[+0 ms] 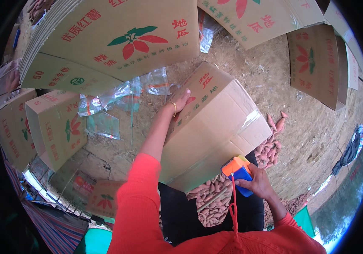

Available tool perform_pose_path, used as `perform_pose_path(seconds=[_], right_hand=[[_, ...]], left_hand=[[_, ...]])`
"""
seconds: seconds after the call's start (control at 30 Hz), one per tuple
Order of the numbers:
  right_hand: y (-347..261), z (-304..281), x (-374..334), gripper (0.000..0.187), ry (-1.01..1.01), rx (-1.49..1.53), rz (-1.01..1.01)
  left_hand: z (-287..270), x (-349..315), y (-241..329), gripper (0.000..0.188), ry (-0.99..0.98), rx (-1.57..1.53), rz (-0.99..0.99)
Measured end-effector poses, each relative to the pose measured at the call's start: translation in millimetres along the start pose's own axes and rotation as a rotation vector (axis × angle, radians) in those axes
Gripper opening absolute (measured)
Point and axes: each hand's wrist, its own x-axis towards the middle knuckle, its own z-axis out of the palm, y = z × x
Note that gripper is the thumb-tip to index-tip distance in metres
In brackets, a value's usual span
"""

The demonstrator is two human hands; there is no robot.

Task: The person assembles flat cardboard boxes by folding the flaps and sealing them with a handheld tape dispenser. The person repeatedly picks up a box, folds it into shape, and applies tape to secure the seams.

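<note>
A large brown cardboard carton (215, 127) lies tilted in front of my knees, its taped seam toward me and clear tape shining at its right end. Flat against its printed left side rests my left hand (180, 101), holding nothing, with a gold-coloured bracelet at the wrist. My right hand (257, 183) grips an orange and blue tape dispenser (237, 168) at the carton's near right corner. The dispenser seems to touch the cardboard there. A red cord (233, 209) hangs down from beside the dispenser toward my red sweater.
Sweet potatoes (211, 203) are heaped between my legs, with more (268, 150) right of the carton. A stack of flattened cartons (147, 42) stands at the upper left. Open cartons (58, 127) stand left, another (316, 65) right. Clear plastic bags (118, 95) litter the dirt floor.
</note>
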Motion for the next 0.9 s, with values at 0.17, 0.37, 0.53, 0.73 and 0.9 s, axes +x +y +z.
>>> perform_pose_path(seconds=[0.17,0.37,0.53,0.73,0.9], right_hand=[[6.8,7.5,-4.4,0.063,0.069,-0.035,0.008],[-0.4,8.6,-11.1,0.068,0.142,-0.075,-0.009],[8.4,13.6,-16.3,0.069,0.166,-0.11,-0.067],[92.7,10.5,-26.7,0.062,0.237,-0.062,-0.285],[217.6,22.8,26.5,0.067,0.167,0.037,-0.32]], left_hand=[[-9.7,-54.0,73.6,0.068,0.15,-0.157,0.136],[52.7,-115.7,107.7,0.073,0.627,0.363,0.213],[58.1,-118.6,110.0,0.065,0.823,0.517,0.195],[62.7,-112.1,101.5,0.057,0.855,0.527,0.27],[62.2,-112.2,103.4,0.058,0.885,0.588,0.226]])
